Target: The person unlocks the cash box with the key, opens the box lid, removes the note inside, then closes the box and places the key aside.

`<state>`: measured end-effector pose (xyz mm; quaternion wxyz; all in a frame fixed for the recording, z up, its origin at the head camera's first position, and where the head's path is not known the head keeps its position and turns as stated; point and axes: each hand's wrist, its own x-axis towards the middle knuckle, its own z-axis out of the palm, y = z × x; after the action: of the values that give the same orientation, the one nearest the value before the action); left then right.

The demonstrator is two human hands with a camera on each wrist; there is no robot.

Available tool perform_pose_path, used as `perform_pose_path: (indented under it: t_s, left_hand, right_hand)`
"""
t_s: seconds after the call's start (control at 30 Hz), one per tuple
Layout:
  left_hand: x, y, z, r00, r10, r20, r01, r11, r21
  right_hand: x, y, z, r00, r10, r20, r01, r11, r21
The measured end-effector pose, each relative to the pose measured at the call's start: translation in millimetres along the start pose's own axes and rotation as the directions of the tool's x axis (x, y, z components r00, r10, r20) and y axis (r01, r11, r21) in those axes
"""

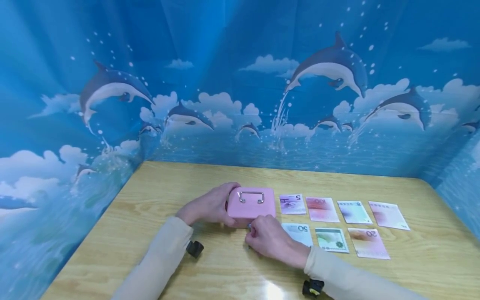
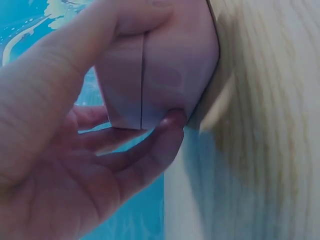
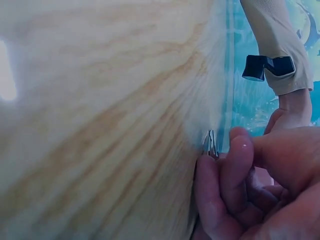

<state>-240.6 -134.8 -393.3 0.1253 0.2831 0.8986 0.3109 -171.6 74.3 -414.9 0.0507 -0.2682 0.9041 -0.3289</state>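
Observation:
A pink cash box (image 1: pixel 252 204) with a metal carrying handle (image 1: pixel 251 197) on its closed lid stands on the table. My left hand (image 1: pixel 213 205) grips its left end; in the left wrist view, the thumb lies over the pink box (image 2: pixel 175 70) and the fingers (image 2: pixel 150 150) curl around its other side. At the front of the box is my right hand (image 1: pixel 269 236), its fingers curled in close to the front wall. Thumb and index finger pinch a small silvery key-like piece (image 3: pixel 212 142), most of it hidden by the fingers.
Right of the box, several banknotes lie in two rows on the wooden table (image 1: pixel 150 200), among them a purple 5 note (image 1: pixel 293 204), a 50 note (image 1: pixel 300 234) and a 20 note (image 1: pixel 369 243). A blue dolphin-print curtain (image 1: pixel 225 137) hangs along the table's back and sides.

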Motion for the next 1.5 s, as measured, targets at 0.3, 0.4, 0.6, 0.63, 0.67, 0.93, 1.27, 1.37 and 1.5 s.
perform_pose_path:
  t_s: [0.3,0.4,0.6,0.63,0.67,0.93,1.27,1.37,1.5]
  left_hand:
    - [0.8,2.3,-4.0,1.0,-0.011,0.024,0.011,1.0,0.018]
    - [0.4,3.3,-4.9,1.0,-0.017,0.023,0.017,1.0,0.009]
    - [-0.5,2.0,-5.1,1.0,-0.021,0.011,0.021,1.0,-0.005]
    - [-0.5,1.7,-4.8,1.0,-0.022,0.011,0.022,1.0,-0.007]
    - [-0.5,1.5,-4.5,1.0,-0.023,0.01,0.023,1.0,-0.007]
    - [-2.4,3.0,-4.0,0.999,-0.033,0.012,0.033,0.999,0.007]
    - [-1.1,1.4,-5.5,0.999,-0.049,-0.007,0.049,0.999,-0.018]
    - [-0.1,0.5,-5.2,0.999,-0.046,-0.002,0.046,0.999,-0.023]
    - [1.1,0.3,-4.7,0.998,-0.061,0.002,0.061,0.998,-0.018]
  right_hand:
    - [-1,1,0,0.998,0.041,0.046,-0.045,0.994,0.102]
    - [0,2,0,0.997,0.054,0.053,-0.06,0.99,0.126]
    - [1,1,0,0.998,0.059,0.037,-0.063,0.99,0.122]
    - [1,1,0,0.997,0.062,0.036,-0.066,0.991,0.118]
    - [1,1,1,0.997,0.064,0.035,-0.067,0.991,0.115]
    - [-4,0,2,0.996,0.08,0.043,-0.084,0.992,0.09]
    - [-11,4,-5,0.996,-0.024,0.087,0.02,0.998,0.052]
    - [-13,8,-9,0.996,-0.021,0.092,0.013,0.996,0.083]
    - [-16,11,-12,0.994,-0.035,0.108,0.024,0.994,0.108]
